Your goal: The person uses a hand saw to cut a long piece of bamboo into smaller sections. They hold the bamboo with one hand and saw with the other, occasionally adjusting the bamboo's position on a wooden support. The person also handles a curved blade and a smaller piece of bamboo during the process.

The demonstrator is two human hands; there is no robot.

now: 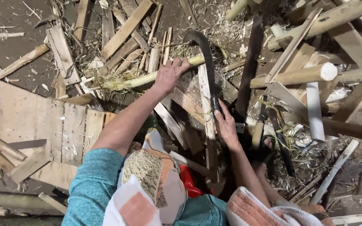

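Observation:
My left hand grips a pale green bamboo stalk that lies across the scrap wood, its frayed end pointing left. My right hand holds the handle of a curved dark sickle, whose blade arches up and over the stalk just right of my left hand. The blade's edge touches or hovers at the stalk; I cannot tell which.
A long saw blade stands just right of the sickle. Wood slats, planks and round poles are piled all around. A wide plywood board lies at left. Shavings and fibres litter the dirt floor. Patterned cloth covers my lap.

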